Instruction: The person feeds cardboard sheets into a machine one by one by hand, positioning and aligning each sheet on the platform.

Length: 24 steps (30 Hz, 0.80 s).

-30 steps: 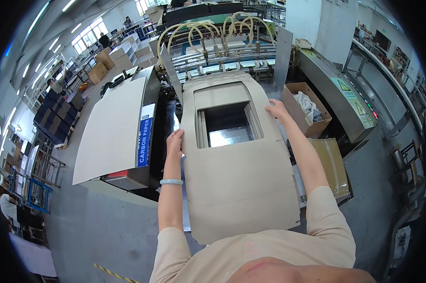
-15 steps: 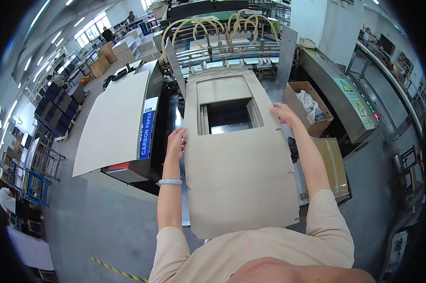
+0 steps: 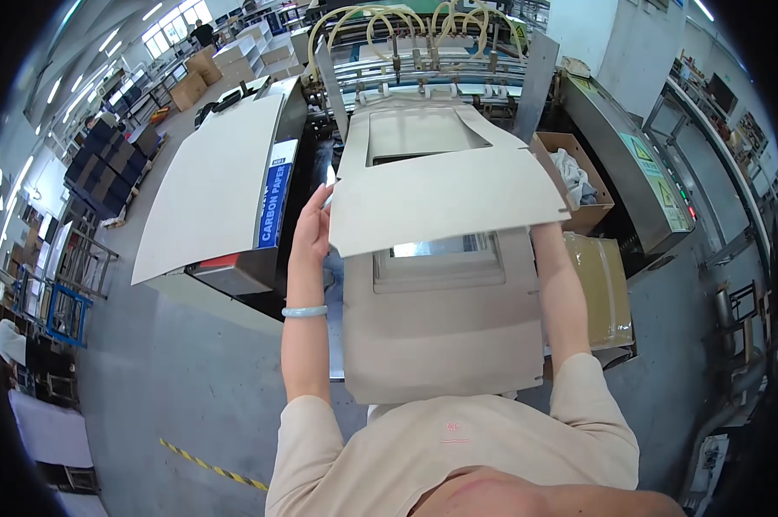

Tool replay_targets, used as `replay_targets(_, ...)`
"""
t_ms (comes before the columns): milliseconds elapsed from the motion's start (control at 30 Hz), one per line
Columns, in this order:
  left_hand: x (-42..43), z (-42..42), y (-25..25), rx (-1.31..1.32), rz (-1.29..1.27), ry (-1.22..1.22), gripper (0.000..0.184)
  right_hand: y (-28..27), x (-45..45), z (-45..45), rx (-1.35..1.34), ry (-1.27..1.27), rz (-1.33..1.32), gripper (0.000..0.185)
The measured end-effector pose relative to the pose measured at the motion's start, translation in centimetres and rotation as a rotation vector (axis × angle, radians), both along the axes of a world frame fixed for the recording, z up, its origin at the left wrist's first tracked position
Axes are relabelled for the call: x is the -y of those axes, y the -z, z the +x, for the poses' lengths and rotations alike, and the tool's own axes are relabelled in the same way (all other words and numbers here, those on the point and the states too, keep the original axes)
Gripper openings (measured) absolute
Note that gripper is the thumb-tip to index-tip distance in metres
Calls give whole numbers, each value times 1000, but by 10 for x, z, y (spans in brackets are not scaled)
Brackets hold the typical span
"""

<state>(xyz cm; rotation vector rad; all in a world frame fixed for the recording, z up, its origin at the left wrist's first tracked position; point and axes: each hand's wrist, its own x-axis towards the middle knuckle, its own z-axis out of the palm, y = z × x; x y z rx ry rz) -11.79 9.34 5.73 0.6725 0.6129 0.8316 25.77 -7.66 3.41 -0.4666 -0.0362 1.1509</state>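
Observation:
A grey-beige cardboard sheet (image 3: 445,198) with a rectangular window lies at the feeder end of a machine, its near part lifted. Below it is a stack of similar cut-out cardboard (image 3: 440,336), whose opening shows a shiny surface. My left hand (image 3: 313,222) is at the raised sheet's left edge, fingers stretched out and pointing away from me; whether they touch the edge I cannot tell. My right hand (image 3: 546,231) reaches under the sheet's right side. Only its wrist area shows, and the sheet hides its fingers.
The machine (image 3: 423,73) with looped hoses stands ahead. At left, a large pale board (image 3: 203,181) lies beside a blue carbon paper box (image 3: 274,205). To the right are an open carton (image 3: 540,142) with cloth, a taped carton (image 3: 600,289) and a metal machine side (image 3: 617,146).
The top sheet's near part has risen and moved away from me, exposing the stack below. My right hand has gone under it. My left hand's fingers have straightened, and the view has shifted slightly.

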Motion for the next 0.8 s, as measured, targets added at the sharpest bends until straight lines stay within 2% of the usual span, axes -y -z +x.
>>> replay_targets(33,0,3,1,3,-9,-12,30,19,-11,-26,445,284,42,38)
replay_targets(67,0,5,2,6,-17,-25,31,39,-21,-28,445,277,41,38)
replay_targets(133,1,5,5,10,-30,-54,31,68,-39,-32,410,221,360,43)
replay_targets(167,0,2,9,10,-29,-62,31,64,-39,-38,407,214,362,43)
replay_targets(300,-2,-6,19,-42,-38,-94,36,42,-27,-64,-515,-65,198,47)
replay_targets(333,-2,-8,19,-43,-37,-99,36,41,-30,-73,-516,-70,198,47)
replay_targets(467,1,-16,17,-88,-57,-101,43,38,-47,-111,124,160,221,47)
replay_targets(667,15,-4,12,-379,117,-10,51,39,-59,-106,37,80,130,46)
replay_targets(800,16,4,2,-534,231,-37,52,18,-57,-108,-15,-43,-84,43)
